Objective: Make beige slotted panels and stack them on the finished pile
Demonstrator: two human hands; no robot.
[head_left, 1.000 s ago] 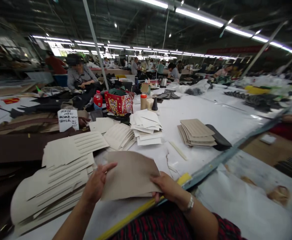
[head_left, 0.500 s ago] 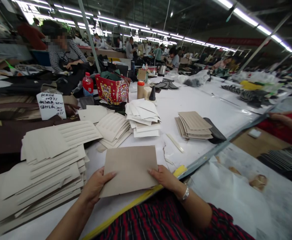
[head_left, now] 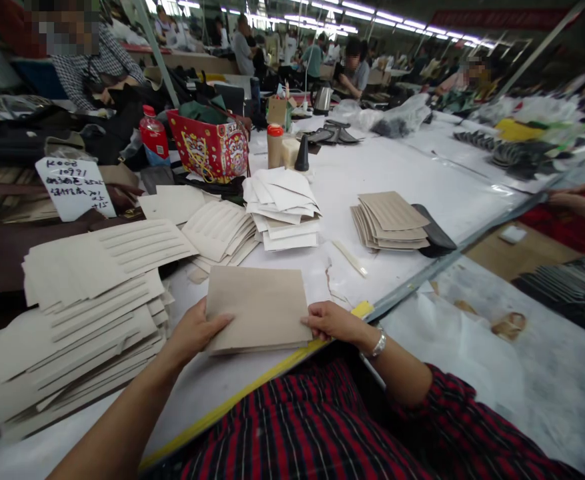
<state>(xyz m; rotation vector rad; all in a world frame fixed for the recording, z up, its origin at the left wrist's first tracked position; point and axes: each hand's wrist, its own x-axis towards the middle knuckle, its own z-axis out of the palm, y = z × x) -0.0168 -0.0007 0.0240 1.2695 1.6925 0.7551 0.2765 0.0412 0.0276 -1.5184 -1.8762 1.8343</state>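
A tan rectangular sheet [head_left: 259, 308], seemingly a thin stack, rests near the front edge of the white table [head_left: 397, 173]. My left hand [head_left: 193, 333] grips its lower left corner, thumb on top. Its lower right edge is pinched by my right hand [head_left: 333, 321], which wears a silver watch. To the left lies a big fanned pile of cream slotted pieces [head_left: 87, 313]. Beyond the sheet sit a smaller cream slotted pile [head_left: 219, 230], a stack of white pieces [head_left: 283, 207] and a tan stack [head_left: 391, 220].
A handwritten label card [head_left: 75, 188] stands at the left by dark brown material [head_left: 2, 250]. A red patterned bag [head_left: 208, 147], a red-capped bottle [head_left: 154, 137] and small containers sit farther back. A yellow strip [head_left: 252, 390] edges the table. Several other people work beyond.
The tan sheet came down from a raised tilt to lie low and squared near the table edge, both hands still on it. The camera tipped downward.
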